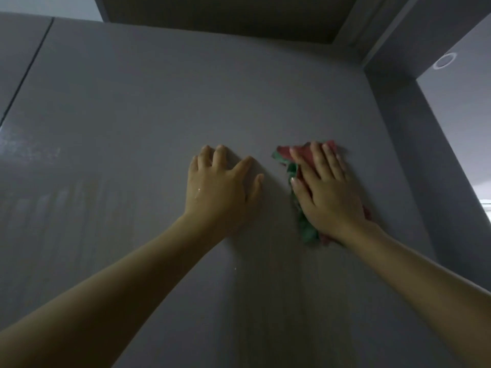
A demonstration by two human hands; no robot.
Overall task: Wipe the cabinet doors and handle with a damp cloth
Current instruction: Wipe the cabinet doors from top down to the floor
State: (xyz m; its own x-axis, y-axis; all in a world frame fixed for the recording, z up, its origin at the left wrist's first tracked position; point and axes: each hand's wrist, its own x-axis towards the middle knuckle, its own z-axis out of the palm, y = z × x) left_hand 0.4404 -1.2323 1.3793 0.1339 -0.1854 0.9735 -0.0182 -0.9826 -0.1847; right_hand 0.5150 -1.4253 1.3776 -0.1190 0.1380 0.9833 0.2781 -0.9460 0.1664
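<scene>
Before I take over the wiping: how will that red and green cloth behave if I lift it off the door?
Probably floppy: the red and green cloth lies bunched in folds under the right hand. It likely stays up only because straight fingers press it flat to the grey cabinet door, so it may drop once released. Seemingly light, perhaps clingy, judging by streaks on the door.

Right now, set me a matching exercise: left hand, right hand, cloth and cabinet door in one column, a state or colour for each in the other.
Column one:
1. left hand
2. right hand
3. cloth
4. cabinet door

Column two:
A. red and green
B. plain grey
C. presses flat on the cloth
D. rests bare on the door, fingers spread

Pairs: 1-D, 2-C, 3-A, 4-B
</scene>
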